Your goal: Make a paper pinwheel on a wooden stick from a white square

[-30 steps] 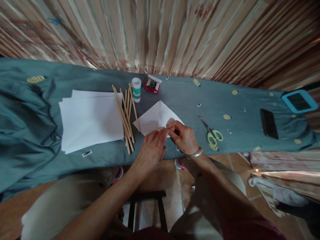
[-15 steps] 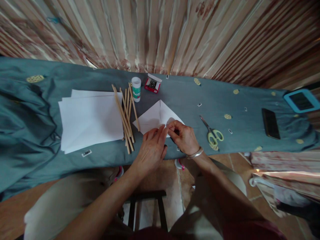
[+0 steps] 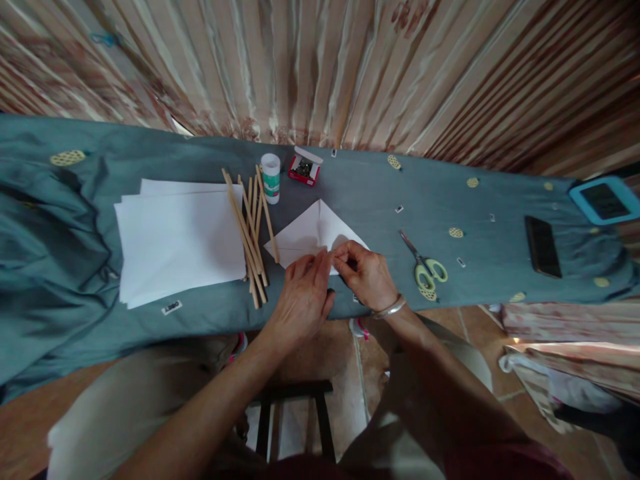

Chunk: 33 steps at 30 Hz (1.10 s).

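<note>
Nearby, the left hand (image 3: 303, 293) spreads straightened fingers over the near part of a folded white paper (image 3: 300, 235); the right hand's (image 3: 367, 277) thumb and forefinger draw together beside them, any grip impossible to tell. The paper lies between wooden sticks (image 3: 243, 230) and green-handled scissors (image 3: 423, 273). Farther back are a green-labelled tube (image 3: 271, 188) and an open red box (image 3: 303, 177).

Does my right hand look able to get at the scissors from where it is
Probably yes. The scissors lie to the right of your right hand, with only the cloth showing between. Its fingers are at the folded paper, so it would likely need to leave that first.
</note>
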Tool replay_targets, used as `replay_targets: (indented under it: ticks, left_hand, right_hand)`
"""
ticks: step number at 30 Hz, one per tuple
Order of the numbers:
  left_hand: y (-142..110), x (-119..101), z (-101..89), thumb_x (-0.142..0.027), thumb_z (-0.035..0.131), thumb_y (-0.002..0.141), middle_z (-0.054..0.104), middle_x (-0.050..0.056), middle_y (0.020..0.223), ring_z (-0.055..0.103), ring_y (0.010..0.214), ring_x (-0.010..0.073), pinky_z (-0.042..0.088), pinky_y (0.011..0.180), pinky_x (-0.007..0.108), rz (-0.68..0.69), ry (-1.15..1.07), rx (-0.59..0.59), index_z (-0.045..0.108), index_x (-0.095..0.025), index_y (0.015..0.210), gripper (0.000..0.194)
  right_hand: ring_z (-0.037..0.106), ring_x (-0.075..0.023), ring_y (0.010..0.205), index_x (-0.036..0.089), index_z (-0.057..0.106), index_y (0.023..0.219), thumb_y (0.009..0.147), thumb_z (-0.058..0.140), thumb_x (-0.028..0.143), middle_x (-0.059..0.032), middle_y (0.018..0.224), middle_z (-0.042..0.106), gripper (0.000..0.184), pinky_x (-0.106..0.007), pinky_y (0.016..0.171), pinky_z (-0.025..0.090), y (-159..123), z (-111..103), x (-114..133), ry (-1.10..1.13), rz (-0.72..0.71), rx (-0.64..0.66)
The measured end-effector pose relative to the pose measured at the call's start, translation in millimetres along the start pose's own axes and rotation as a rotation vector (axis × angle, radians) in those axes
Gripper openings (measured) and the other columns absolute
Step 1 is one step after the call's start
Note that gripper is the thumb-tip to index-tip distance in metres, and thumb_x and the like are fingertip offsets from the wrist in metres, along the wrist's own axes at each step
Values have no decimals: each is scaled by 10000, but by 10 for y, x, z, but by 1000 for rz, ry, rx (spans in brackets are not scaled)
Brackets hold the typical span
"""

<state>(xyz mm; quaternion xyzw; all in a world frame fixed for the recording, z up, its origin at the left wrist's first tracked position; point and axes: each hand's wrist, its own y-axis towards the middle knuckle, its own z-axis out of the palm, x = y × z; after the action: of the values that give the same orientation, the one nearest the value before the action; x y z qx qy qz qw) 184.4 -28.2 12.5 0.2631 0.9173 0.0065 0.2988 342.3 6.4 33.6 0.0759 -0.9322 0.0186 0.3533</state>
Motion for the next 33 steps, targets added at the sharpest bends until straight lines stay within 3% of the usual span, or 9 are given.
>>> replay_targets:
  ticks: [11,18,24,29,33]
  left_hand:
    - [34,-27,-42,-176,518,834,549,196,1302,425,1227,342,376,964,522,-29,-3,-4,285,-97,1400,618]
    - [32,26,-93,-229,521,851,534,173,1331,428,1219,329,353,986,497,19,-24,-114,331,-123,1391,582]
    - [48,115,-176,-299,556,841,573,172,1257,446,1168,327,361,967,473,-17,-44,-197,376,-81,1349,582]
    - [25,129,-192,-278,554,839,577,160,1264,448,1171,320,360,974,470,-33,-52,-200,383,-103,1344,561]
    - [-11,123,-213,-276,553,839,583,154,1252,445,1182,317,353,992,473,-37,-64,-192,387,-110,1344,557]
  right_hand:
    - [582,-195,716,197,602,827,893,538,265,-31,702,629,114,-291,683,447,-28,28,-10,-227,-164,-52]
    - [588,-223,753,179,644,881,931,505,282,-61,744,673,180,-332,732,474,-48,41,-28,-339,-261,-89]
    - [595,-252,913,166,680,1038,959,461,292,-107,991,712,265,-419,904,464,-80,62,-2,-306,-343,-122]
    - [509,-285,1132,180,687,1069,944,471,237,-114,1292,602,257,-454,941,454,-100,101,-14,-331,-381,-132]
    - [474,-293,1196,168,676,1105,943,465,234,-122,1338,572,274,-479,979,432,-109,142,-29,-378,-392,-99]
